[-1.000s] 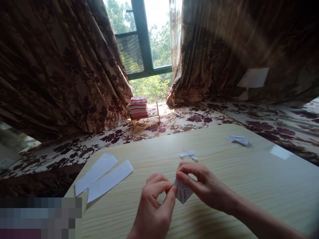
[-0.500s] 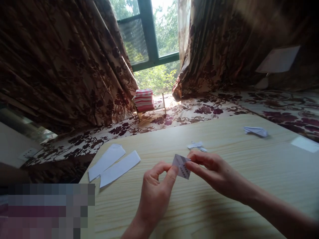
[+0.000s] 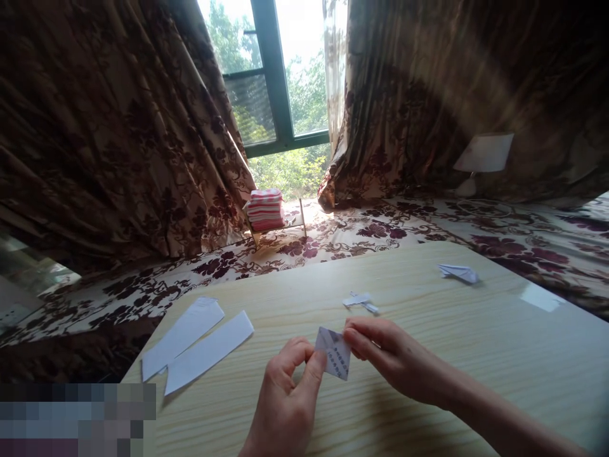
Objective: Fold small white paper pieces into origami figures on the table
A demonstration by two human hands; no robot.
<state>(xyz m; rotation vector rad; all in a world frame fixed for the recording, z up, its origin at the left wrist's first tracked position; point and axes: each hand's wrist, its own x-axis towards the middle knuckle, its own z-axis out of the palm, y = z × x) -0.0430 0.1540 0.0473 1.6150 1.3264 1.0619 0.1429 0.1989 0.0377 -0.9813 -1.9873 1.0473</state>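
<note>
Folded paper (image 3: 333, 357) newly turned in both hands (image 3: 291, 387) (image 3: 392, 355), striped cloths (image 3: 265, 211) on rack (image 3: 302, 219)

The pale, wood-grained table (image 3: 404, 292) bore two long white papers (image 3: 209, 352) close together on its left, a few small paper scraps (image 3: 360, 301) near the middle of its far side, and a folded paper (image 3: 459, 273) farther right.

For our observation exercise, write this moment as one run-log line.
left hand: pinching folded printed paper | right hand: fingers at its corner | table: white strips left, small paper pieces beyond hands
</note>
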